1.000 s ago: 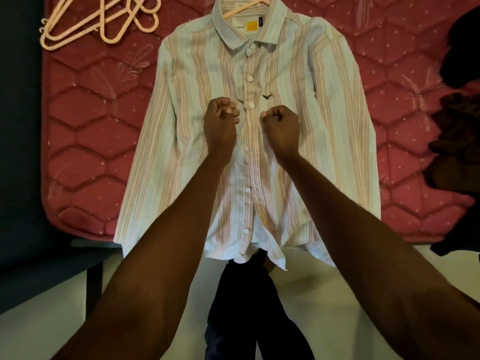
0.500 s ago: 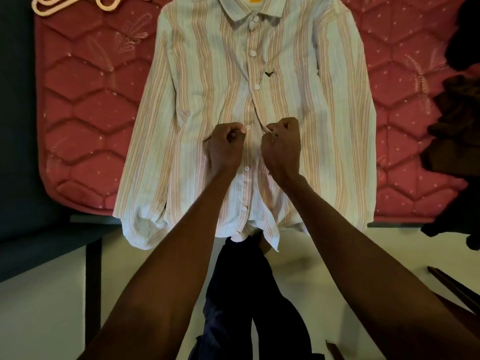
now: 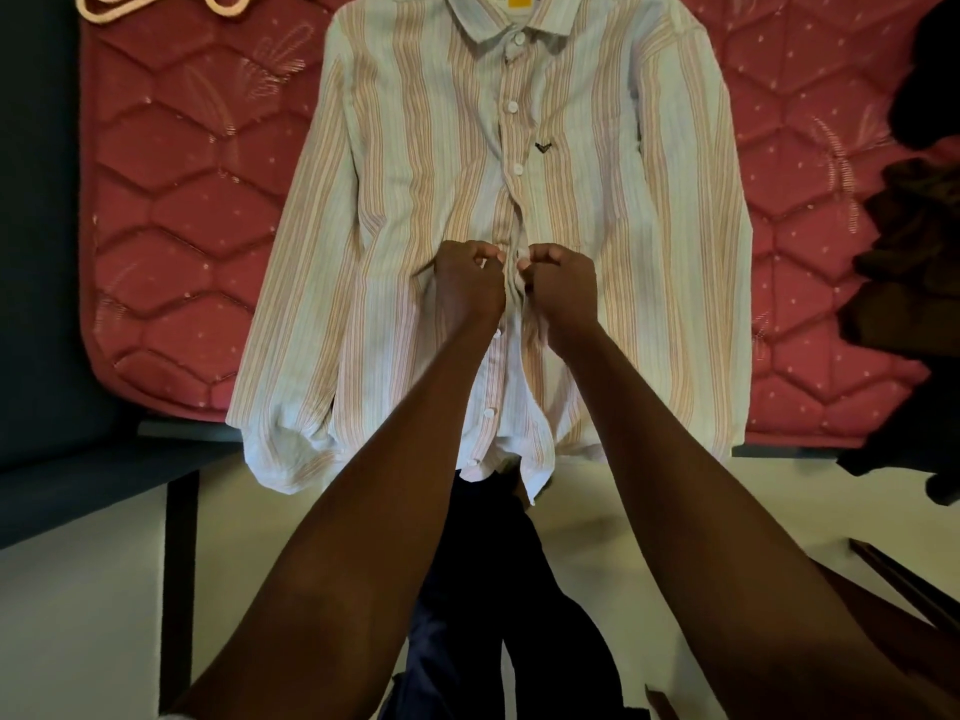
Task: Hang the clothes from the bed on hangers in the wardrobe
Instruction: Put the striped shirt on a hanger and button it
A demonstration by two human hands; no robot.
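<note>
Shirt is spread flat on the bed, face up, with its hem hanging over the bed's near edge. It is pinched at the button strip, about halfway down, by both hands. The left hand is curled tight on the cloth beside a button, and the right hand is curled on the other flap (the two nearly touch). Hangers are seen at the top left corner. Dark clothes are piled at the right.
</note>
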